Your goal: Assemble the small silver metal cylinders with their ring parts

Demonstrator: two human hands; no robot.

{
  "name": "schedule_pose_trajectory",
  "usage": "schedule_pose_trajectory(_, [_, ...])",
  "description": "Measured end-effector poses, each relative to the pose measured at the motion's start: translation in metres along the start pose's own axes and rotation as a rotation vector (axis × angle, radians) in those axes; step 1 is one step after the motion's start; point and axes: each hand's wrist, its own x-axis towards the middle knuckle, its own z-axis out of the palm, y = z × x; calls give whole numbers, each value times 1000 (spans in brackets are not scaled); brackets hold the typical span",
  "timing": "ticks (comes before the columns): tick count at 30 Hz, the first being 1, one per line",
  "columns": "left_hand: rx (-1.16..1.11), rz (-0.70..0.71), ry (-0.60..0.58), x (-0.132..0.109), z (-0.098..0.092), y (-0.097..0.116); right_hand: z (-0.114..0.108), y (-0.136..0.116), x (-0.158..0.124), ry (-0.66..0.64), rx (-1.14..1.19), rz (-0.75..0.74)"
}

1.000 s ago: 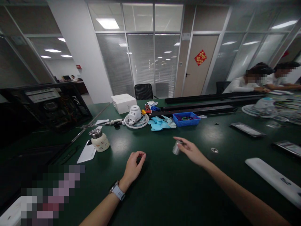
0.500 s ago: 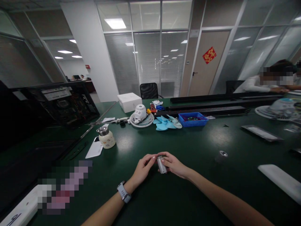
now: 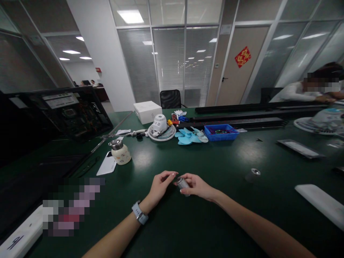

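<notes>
- I'm holding the metal cylinder [image 3: 183, 186] tilted between my hands, my right hand [image 3: 199, 187] pinching it in its fingers.
- My left hand [image 3: 159, 186] is now parting from its top, fingers pressing together, leaving the right supporting it alone.
- A second metal piece [image 3: 252, 175] is standing rightward on the worktop [image 3: 220, 165].

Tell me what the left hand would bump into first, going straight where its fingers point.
The left hand would probably meet the right hand, which holds a metal cylinder; depth is unclear.
</notes>
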Motion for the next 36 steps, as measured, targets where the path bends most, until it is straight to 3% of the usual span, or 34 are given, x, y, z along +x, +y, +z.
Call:
schedule_pose_trajectory(4, [364, 135, 114, 5, -14, -2, -10, 6, -5, 109, -63, -128])
schedule_pose_trajectory(7, [701, 220, 111, 7, -22, -6, -24, 8, -8, 252, -161, -201])
schedule_pose_trajectory(10, [820, 221, 78, 8, -25, -13, -36, 7, -9, 401, -299, -243])
schedule_pose_trajectory(14, [864, 218, 46, 7, -25, -20, -38, 4, -11, 477, -407, -243])
schedule_pose_trajectory(22, [886, 188, 2, 6, -23, -17, -34, 5, -15, 436, -532, -213])
schedule_pose_trajectory(31, [791, 194, 198, 7, -22, -15, -24, 9, -8, 606, -619, -235])
schedule_pose_trajectory(36, [750, 201, 214, 7, -22, -17, -23, 12, -3, 665, -630, -215])
